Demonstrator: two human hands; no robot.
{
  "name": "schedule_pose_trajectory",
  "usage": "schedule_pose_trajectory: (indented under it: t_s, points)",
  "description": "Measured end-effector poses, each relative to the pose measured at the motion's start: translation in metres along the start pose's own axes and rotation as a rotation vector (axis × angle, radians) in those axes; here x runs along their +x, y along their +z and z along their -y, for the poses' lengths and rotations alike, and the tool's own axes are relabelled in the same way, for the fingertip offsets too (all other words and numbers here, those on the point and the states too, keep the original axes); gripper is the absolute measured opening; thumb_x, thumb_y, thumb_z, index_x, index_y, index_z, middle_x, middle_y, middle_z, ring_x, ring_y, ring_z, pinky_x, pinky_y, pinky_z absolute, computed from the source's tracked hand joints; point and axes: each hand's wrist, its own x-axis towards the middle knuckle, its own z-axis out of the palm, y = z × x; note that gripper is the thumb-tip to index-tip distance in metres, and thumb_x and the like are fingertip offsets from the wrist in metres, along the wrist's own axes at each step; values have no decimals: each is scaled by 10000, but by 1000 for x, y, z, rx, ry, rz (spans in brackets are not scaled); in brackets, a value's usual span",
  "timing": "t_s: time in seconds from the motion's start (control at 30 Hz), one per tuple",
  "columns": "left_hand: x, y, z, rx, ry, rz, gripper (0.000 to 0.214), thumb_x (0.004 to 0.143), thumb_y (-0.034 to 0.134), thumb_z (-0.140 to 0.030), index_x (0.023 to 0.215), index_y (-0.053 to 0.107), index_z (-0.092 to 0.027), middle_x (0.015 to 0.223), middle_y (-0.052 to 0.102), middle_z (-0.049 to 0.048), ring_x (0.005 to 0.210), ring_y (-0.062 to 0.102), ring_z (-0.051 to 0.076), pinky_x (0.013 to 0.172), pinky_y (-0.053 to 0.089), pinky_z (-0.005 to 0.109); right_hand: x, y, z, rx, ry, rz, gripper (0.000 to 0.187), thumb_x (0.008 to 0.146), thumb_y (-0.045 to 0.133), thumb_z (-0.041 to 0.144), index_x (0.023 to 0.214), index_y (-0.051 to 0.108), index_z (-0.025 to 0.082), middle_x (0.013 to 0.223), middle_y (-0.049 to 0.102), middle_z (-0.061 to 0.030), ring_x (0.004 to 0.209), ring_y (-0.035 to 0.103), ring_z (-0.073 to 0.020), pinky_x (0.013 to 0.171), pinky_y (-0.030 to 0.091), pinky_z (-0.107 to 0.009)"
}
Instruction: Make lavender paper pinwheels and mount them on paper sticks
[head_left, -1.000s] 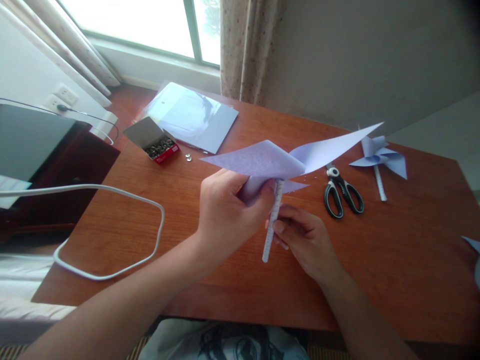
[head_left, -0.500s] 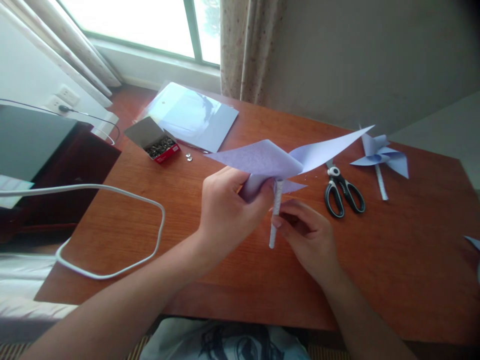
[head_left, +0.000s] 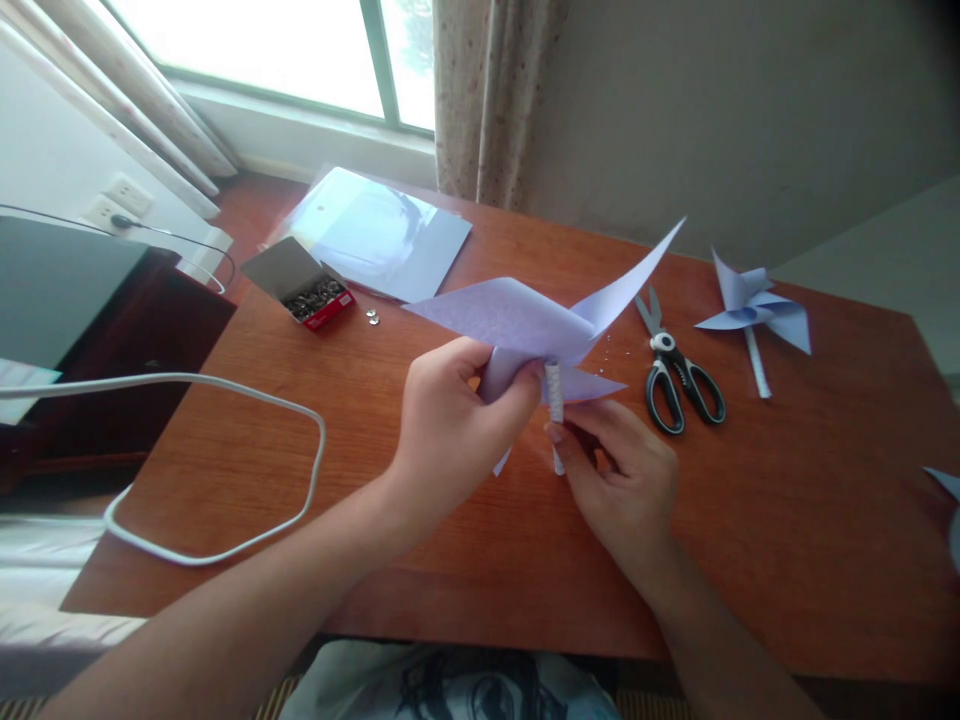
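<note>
A pale lilac paper pinwheel [head_left: 517, 315] is held up over the desk. My left hand [head_left: 457, 415] grips its folded blades near the centre, the thumb lying beside the top of the stick. Below the blades hangs a white rolled-paper stick [head_left: 555, 395]. My right hand [head_left: 626, 465] pinches this stick around its lower half, thumb in front; its other fingers are partly hidden. How the stick joins the blades is covered by paper and my left thumb.
Scissors [head_left: 679, 380] lie partly open right of my hands, beside a finished-looking pinwheel [head_left: 757, 305]. A red box of thumbtacks [head_left: 319, 300], loose tacks [head_left: 373, 317] and a paper pack [head_left: 382, 235] are at the back left. A white cable [head_left: 225, 555] loops over the desk's left side.
The pinwheel has turned slightly, and its right blade now points more steeply upward. The stick stands straighter, with my right hand closed more firmly around it. The camera view has shifted slightly.
</note>
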Motion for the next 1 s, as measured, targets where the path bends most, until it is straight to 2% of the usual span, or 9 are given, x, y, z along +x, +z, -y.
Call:
schedule_pose_trajectory:
  t_s: [0.13, 0.27, 0.37, 0.6, 0.8, 1.0]
  points:
    - [1, 0, 0, -133, -112, 68, 258, 786, 707, -262, 576, 598, -159, 556, 482, -33, 535, 411, 96, 456, 309, 227, 0, -1, -2, -35, -33, -7, 83, 920, 649, 186, 952, 713, 228, 883, 724, -57, 711, 662, -174, 580, 534, -279]
    - [2, 1, -3, -178, -173, 95, 264, 786, 698, -281, 577, 601, -151, 542, 472, -29, 525, 401, 96, 442, 295, 222, 1, -2, -3, -45, -35, 4, 74, 923, 631, 175, 930, 696, 209, 834, 698, -50, 669, 635, -162, 578, 523, -277]
    - [1, 1, -4, -175, -155, 122, 299, 787, 697, -293, 549, 586, -151, 526, 457, -30, 520, 396, 94, 439, 291, 217, 2, -2, -3, -46, -28, 15, 88, 935, 609, 184, 933, 692, 213, 843, 695, -50, 665, 631, -162, 595, 530, -283]
    - [0, 1, -3, -123, -76, 119, 268, 808, 689, -286, 588, 618, -149, 560, 503, -23, 564, 453, 109, 527, 395, 232, 1, -1, -4, -75, -33, -3, 97, 944, 598, 207, 941, 694, 221, 831, 683, -50, 656, 627, -160, 562, 523, -271]
    - [-2, 0, -4, -130, -64, 61, 306, 803, 676, -244, 537, 553, -158, 522, 419, -42, 517, 367, 85, 455, 293, 212, 3, 0, -5, -117, -93, -51, 76, 929, 618, 183, 964, 678, 213, 842, 674, -48, 626, 595, -143, 571, 517, -273]
    - [-4, 0, -2, -144, -81, 56, 272, 811, 688, -276, 585, 596, -156, 563, 486, -24, 541, 420, 99, 495, 377, 223, 2, 0, -8, -164, -127, -68, 111, 924, 635, 169, 1015, 680, 212, 865, 720, -56, 653, 631, -157, 606, 515, -291]
